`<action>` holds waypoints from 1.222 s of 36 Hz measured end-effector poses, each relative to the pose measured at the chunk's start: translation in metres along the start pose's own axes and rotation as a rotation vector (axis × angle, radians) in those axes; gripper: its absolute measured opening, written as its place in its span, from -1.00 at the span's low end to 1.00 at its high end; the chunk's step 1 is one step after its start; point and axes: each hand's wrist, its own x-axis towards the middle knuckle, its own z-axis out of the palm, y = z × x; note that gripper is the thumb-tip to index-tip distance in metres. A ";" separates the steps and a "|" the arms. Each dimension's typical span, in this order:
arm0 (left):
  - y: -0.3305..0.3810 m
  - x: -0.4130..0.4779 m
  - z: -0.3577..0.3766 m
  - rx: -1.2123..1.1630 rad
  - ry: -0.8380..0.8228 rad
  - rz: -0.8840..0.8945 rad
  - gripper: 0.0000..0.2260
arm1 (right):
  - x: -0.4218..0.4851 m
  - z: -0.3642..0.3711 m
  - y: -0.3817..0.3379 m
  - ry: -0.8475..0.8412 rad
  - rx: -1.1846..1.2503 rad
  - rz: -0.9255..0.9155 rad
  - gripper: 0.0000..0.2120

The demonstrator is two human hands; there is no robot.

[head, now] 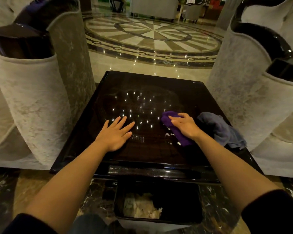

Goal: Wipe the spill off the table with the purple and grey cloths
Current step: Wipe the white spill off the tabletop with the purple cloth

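A glossy dark square table (184, 92) stands in front of me. My right hand (186, 126) presses down on a bunched purple cloth (169, 119) at the table's right middle. Small pale wet spots of the spill (170, 135) show just left of the cloth. A grey cloth (222, 130) lies crumpled to the right of my right hand, hanging over the table's right edge. My left hand (116, 135) lies flat on the table's left middle, fingers spread, holding nothing.
Two pale upholstered armchairs with dark wood arms flank the table, one on the left (32, 98) and one on the right (260, 98). A dark bin (181, 201) with crumpled paper sits below the table's near edge. Polished patterned floor (152, 36) lies beyond.
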 end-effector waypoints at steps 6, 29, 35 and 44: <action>-0.001 0.000 0.000 0.011 -0.003 0.005 -0.55 | -0.002 0.009 -0.009 -0.061 -0.148 -0.196 -0.69; 0.002 0.001 0.001 0.031 0.017 -0.002 -0.55 | -0.138 0.049 -0.038 -0.179 -0.394 -0.716 -0.70; 0.001 0.000 0.001 0.032 0.023 0.002 -0.55 | -0.170 0.040 -0.047 -0.146 -0.445 -0.816 -0.71; 0.000 -0.001 0.000 0.035 0.030 0.008 -0.55 | -0.171 0.024 -0.041 -0.009 -0.414 -0.730 -0.77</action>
